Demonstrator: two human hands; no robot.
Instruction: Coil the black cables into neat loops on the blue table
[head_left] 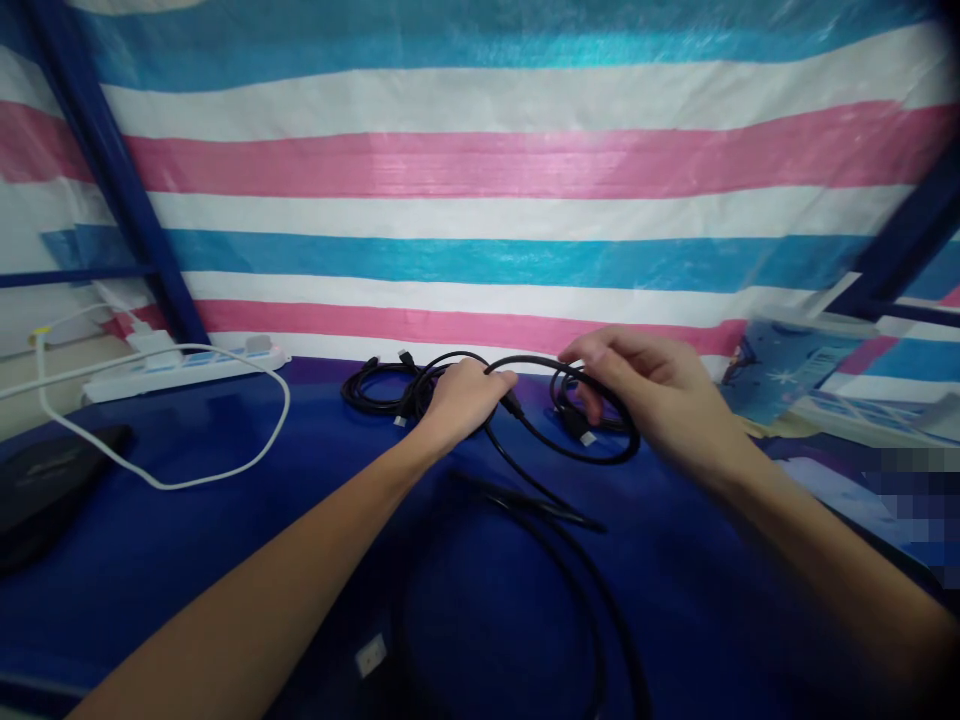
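Note:
A black cable [577, 458] with a plug on its end forms a loop between my hands. My left hand [466, 392] is closed around the cable, pinching it between thumb and fingers above the table. My right hand [652, 375] is at the loop's right side, its fingers loosely curved and apart, with the cable passing close by them. Behind the left hand lies a black coiled cable [367, 405] with plugs showing. A further coiled cable with a metal-tipped plug [581, 430] lies beneath the right hand, partly hidden by it.
Nearer to me, a thick black cable [592, 600] curves over the blue table [285, 560]. A white power strip [187, 372], a white cord [225, 478] and a dark flat object [60, 485] are on the left. A blue printed package [787, 365] stands right, before a striped sheet [480, 165].

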